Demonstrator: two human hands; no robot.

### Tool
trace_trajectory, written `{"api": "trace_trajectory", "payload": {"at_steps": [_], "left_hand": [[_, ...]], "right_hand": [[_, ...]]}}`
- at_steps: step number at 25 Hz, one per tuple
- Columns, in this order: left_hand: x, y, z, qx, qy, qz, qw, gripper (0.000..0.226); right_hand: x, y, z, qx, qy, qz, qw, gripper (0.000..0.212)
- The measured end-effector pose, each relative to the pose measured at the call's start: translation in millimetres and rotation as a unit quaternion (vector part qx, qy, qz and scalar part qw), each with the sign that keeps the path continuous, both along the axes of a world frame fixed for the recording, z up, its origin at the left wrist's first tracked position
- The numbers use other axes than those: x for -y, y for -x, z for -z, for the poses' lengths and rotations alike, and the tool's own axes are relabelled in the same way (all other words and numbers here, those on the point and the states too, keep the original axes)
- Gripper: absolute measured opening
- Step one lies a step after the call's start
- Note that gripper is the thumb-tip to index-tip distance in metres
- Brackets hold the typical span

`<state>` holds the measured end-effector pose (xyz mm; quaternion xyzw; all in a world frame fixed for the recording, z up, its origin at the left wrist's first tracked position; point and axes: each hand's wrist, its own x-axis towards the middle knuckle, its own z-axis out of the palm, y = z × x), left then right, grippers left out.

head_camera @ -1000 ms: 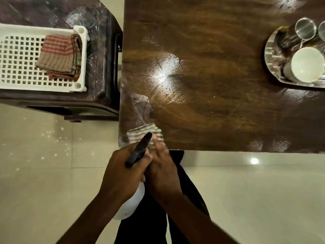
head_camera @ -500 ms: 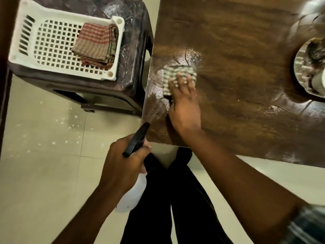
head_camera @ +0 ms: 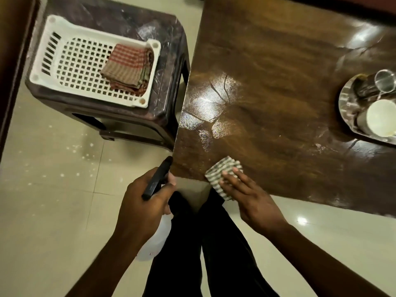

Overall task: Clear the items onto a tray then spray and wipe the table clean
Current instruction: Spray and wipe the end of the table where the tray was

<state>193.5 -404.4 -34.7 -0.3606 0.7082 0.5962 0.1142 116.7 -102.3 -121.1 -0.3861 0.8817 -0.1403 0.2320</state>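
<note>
The dark wooden table (head_camera: 278,93) shows wet streaks near its left side. My right hand (head_camera: 248,198) presses a striped grey-and-white cloth (head_camera: 222,172) flat on the table's near edge, partly hanging over it. My left hand (head_camera: 145,202) grips a white spray bottle (head_camera: 154,243) with a black trigger head (head_camera: 158,176), held just off the table's near left corner. A steel tray (head_camera: 347,99) at the right edge holds a steel tumbler (head_camera: 383,82) and a white cup (head_camera: 379,116).
A brown plastic stool (head_camera: 132,28) stands left of the table, carrying a white perforated basket (head_camera: 51,67) with folded checked cloths (head_camera: 128,67). Pale tiled floor (head_camera: 53,189) lies below, and my dark trousers (head_camera: 192,254) are at the table's edge.
My right hand has drawn the cloth back from the table's middle left to its near edge. The left hand keeps the spray bottle by the corner. The view shifted, showing the tray again.
</note>
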Motion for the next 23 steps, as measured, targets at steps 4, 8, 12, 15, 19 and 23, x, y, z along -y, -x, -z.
{"api": "trace_trajectory", "payload": {"at_steps": [4, 8, 12, 15, 19, 23], "left_hand": [[1.4, 4.0, -20.8, 0.006, 0.004, 0.004, 1.000, 0.007], [1.0, 9.2, -28.2, -0.007, 0.004, -0.012, 1.000, 0.006], [-0.8, 19.2, -8.9, -0.011, 0.007, -0.012, 1.000, 0.010], [-4.8, 26.1, -1.5, -0.031, 0.008, -0.014, 0.999, 0.007], [-3.6, 21.6, -8.8, -0.058, 0.006, -0.041, 0.997, 0.005], [0.9, 5.4, -35.5, -0.065, -0.005, -0.080, 0.995, 0.023]], "right_hand": [[-23.1, -16.6, -17.7, 0.015, 0.001, 0.288, 0.958, 0.078], [39.3, -1.6, -17.9, 0.043, -0.002, 0.318, 0.947, 0.073], [113.1, 78.9, -8.7, 0.026, -0.003, -0.029, 0.999, 0.061], [160.2, 155.2, -5.7, -0.024, -0.034, -0.061, 0.997, 0.076], [194.9, 205.1, -9.1, -0.010, -0.033, 0.031, 0.999, 0.062], [171.9, 143.8, -14.1, 0.002, -0.055, 0.029, 0.998, 0.063]]}}
